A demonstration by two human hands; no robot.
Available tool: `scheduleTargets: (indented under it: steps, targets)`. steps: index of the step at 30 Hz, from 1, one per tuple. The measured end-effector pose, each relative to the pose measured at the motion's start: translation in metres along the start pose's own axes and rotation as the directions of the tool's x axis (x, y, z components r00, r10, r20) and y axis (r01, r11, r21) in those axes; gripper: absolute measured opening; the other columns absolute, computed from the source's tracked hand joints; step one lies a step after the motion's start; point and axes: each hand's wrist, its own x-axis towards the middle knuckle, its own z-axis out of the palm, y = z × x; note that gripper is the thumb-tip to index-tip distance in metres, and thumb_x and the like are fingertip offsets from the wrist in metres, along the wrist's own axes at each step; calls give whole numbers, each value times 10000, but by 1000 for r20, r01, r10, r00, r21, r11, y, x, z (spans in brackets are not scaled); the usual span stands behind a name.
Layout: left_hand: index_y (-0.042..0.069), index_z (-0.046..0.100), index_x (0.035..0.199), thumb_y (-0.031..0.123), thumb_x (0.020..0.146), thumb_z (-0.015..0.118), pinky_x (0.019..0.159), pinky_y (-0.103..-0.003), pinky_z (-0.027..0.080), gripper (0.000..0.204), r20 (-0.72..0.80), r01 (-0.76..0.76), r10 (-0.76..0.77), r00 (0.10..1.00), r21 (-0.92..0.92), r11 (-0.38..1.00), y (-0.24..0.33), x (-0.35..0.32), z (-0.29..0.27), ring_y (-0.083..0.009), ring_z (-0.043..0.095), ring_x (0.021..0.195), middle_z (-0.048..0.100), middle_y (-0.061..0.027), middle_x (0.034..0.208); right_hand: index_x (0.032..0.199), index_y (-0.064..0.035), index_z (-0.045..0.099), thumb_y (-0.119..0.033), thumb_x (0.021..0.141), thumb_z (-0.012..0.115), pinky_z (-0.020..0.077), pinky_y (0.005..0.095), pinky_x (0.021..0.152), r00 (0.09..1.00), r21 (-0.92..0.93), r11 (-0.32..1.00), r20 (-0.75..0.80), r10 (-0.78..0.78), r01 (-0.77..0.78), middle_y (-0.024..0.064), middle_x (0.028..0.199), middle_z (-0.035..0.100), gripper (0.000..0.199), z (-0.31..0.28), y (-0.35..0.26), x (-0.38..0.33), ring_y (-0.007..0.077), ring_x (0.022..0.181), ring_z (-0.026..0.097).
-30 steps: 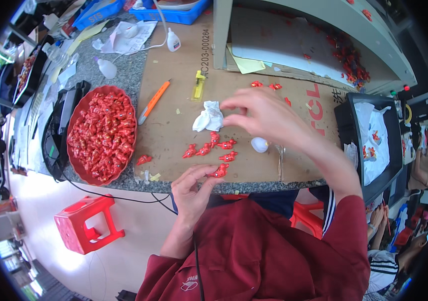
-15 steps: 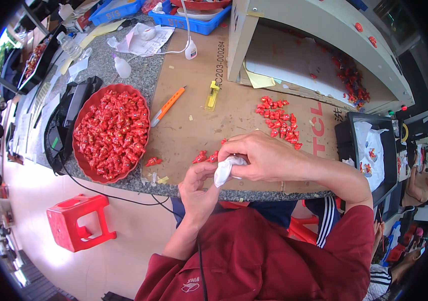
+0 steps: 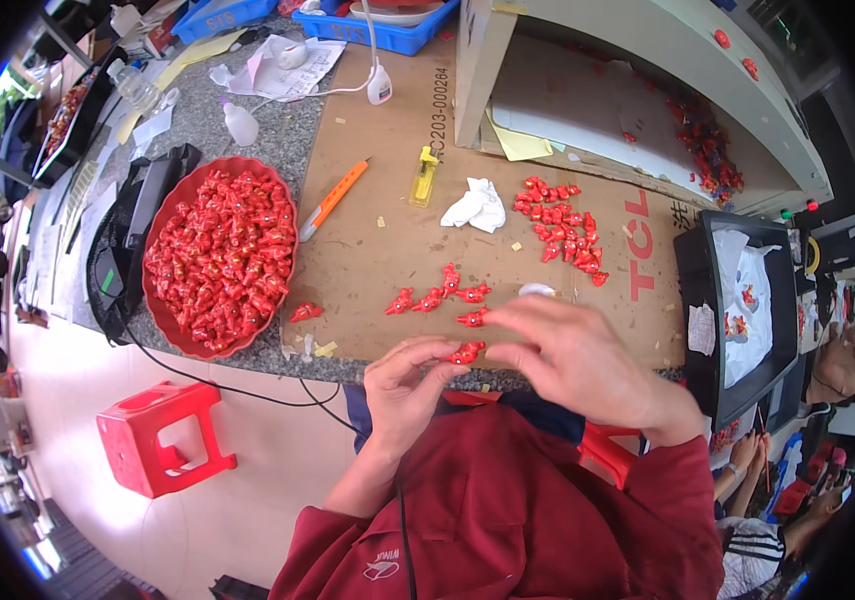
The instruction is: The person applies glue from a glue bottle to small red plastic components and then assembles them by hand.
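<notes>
A small red figurine [image 3: 466, 353] is pinched between the thumb and fingers of my left hand [image 3: 409, 385], close to the bench's front edge. Just right of it, my right hand [image 3: 582, 355] has its thumb and fingers apart and holds nothing I can see. Beyond my hands, several like figurines [image 3: 429, 299] lie loose on the cardboard [image 3: 357, 265]. Farther back is a crumpled white cloth [image 3: 476, 206]. To its right, more red figurines [image 3: 564, 228] are gathered in a group.
On the left, a scalloped red bowl [image 3: 154, 300] is heaped with figurines. An orange utility knife [image 3: 335, 200] and a yellow tool [image 3: 424, 178] lie on the cardboard. A black tray [image 3: 699, 290] with white lining stands right, below a pale shelf unit [image 3: 477, 90]. A red stool [image 3: 132, 450] stands on the floor.
The white cloth has left my hands and lies on the cardboard beside the figurine group. My right hand has moved right, apart from my left, where a red figurine now shows.
</notes>
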Motion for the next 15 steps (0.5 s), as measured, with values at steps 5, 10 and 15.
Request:
scheduleTargets:
  steps: [5, 10, 15]
  targets:
    - [-21, 648, 847, -148, 655, 641, 672, -263, 525, 231, 218, -197, 136, 966, 288, 937, 1, -2, 4, -181, 609, 763, 631, -126, 849, 886, -13, 614, -60, 729, 647, 482, 318, 589, 980, 212, 977, -199, 27, 17, 92, 806, 608, 167, 41, 18, -41, 243, 691, 598]
    - [0, 672, 801, -121, 611, 678, 634, -272, 510, 225, 299, -268, 163, 940, 355, 896, 1, -4, 17, -194, 618, 743, 656, -94, 789, 872, -16, 619, -10, 660, 689, 482, 294, 558, 940, 172, 983, -340, 1, 61, 83, 770, 610, 223, 51, 24, -66, 216, 666, 608]
    - [7, 677, 789, -111, 606, 683, 633, -267, 506, 218, 337, -249, 113, 935, 393, 885, -3, -6, 26, -191, 621, 742, 660, -86, 788, 863, -8, 619, -1, 647, 690, 485, 293, 555, 917, 167, 985, -397, 29, 41, 85, 761, 610, 228, 54, 30, -79, 214, 655, 608]
